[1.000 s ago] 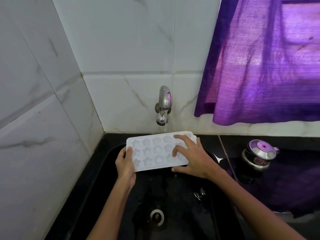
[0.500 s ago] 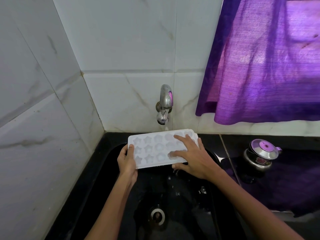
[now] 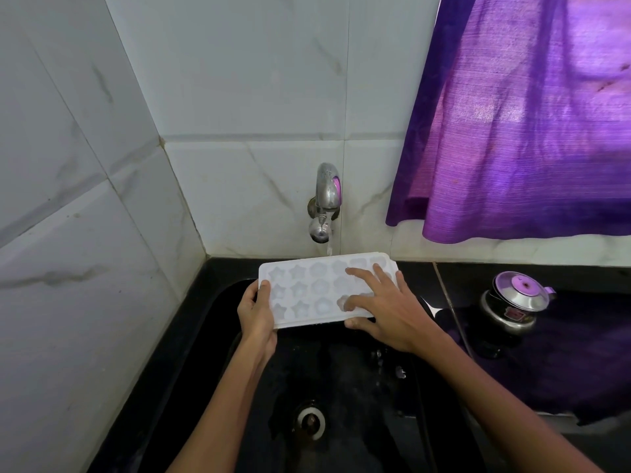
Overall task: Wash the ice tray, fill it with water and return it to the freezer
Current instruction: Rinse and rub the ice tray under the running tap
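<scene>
A white ice tray [image 3: 307, 288] with star and flower moulds is held level over the black sink [image 3: 218, 336], under the wall tap [image 3: 324, 203]. A thin stream of water runs from the tap onto the tray's far edge. My left hand [image 3: 257, 315] grips the tray's left end, thumb on top. My right hand [image 3: 382, 308] lies on the tray's right half with fingers spread across the moulds and the thumb at the tray's near edge.
The sink drain [image 3: 310, 419] lies below the tray. A steel pot with a purple-lit lid [image 3: 512, 302] stands on the black counter to the right. A purple curtain [image 3: 519, 114] hangs above it. Tiled walls close the left and back.
The tray has risen slightly and moved back under the tap, where water now runs onto it. My right fingers have shifted over the moulds.
</scene>
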Demonstrator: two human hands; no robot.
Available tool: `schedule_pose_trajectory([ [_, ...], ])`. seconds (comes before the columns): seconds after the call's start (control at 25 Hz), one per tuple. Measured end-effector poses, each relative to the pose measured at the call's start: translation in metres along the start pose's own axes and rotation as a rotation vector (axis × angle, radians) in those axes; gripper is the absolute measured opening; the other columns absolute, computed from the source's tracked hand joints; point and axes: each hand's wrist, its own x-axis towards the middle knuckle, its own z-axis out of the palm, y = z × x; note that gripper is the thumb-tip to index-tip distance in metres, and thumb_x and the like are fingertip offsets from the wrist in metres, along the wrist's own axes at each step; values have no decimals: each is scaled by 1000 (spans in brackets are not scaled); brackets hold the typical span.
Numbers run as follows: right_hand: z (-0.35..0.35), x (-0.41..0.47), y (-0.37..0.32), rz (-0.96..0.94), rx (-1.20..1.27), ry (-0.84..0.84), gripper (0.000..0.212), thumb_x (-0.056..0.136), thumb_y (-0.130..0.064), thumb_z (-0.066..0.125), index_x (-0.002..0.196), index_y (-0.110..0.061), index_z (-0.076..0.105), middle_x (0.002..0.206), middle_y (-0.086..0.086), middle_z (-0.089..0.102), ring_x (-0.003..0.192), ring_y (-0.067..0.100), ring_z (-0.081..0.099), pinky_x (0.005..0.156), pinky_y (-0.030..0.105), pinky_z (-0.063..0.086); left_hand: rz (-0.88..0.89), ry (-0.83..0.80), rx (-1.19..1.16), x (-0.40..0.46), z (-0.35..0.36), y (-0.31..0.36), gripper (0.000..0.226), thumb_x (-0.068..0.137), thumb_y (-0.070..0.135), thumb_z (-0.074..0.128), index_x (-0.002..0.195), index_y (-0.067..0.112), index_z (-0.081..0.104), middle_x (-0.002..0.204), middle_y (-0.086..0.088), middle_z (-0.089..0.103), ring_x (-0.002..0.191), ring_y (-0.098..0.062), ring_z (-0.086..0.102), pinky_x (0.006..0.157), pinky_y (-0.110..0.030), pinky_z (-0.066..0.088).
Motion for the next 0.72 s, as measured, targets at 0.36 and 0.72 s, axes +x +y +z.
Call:
schedule_pose_trajectory([
  [0.36, -1, -10, -6, 13, -19, -51, 35, 93, -52, 43, 125, -41, 51, 159, -9, -3, 146, 36, -4, 112, 61, 0, -7, -12, 16, -6, 0, -5, 33, 97, 22, 49, 127, 9, 51, 118, -12, 61, 102, -25, 61, 83, -40, 53],
  [0.72, -6, -18, -11, 51, -16, -67, 40, 90, -53, 47, 127, -38, 52, 159, -8, -4, 146, 33, 4, 114, 54, 10, 5, -24, 7, -13, -4, -7, 33, 97, 22, 49, 127, 11, 50, 116, -11, 61, 93, -21, 61, 69, -31, 53],
])
